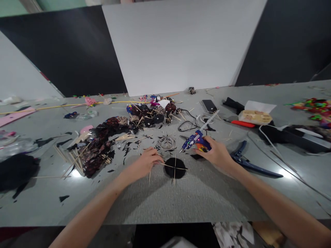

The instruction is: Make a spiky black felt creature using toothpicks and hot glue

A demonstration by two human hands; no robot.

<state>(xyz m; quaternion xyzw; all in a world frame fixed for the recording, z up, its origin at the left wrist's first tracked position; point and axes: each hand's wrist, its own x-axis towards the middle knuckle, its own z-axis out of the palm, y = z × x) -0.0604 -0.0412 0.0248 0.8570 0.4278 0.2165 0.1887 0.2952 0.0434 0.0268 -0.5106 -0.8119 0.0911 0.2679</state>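
Observation:
A round black disc [170, 173] lies on the table in front of me, with thin wooden sticks crossed over it. My left hand [150, 159] is at the disc's left side, fingertips pinched at the left end of a wooden stick [182, 168] that crosses it. To the disc's upper right, my right hand [216, 150] is wrapped around a blue hot glue gun [194, 138]. A clear glue stick [210, 119] sticks out of the gun's back, and its nozzle points down and left toward the disc. A clear ring-shaped coil [166, 143] lies just behind the disc.
Finished-looking black discs with sticks [158, 118] and dark crumpled material [97, 155] lie back and left. Blue-handled cutters [248, 163], a red-handled knife [243, 123], a phone [209, 105] and a wipes pack [254, 117] are right. Black scraps [64, 198] are scattered left.

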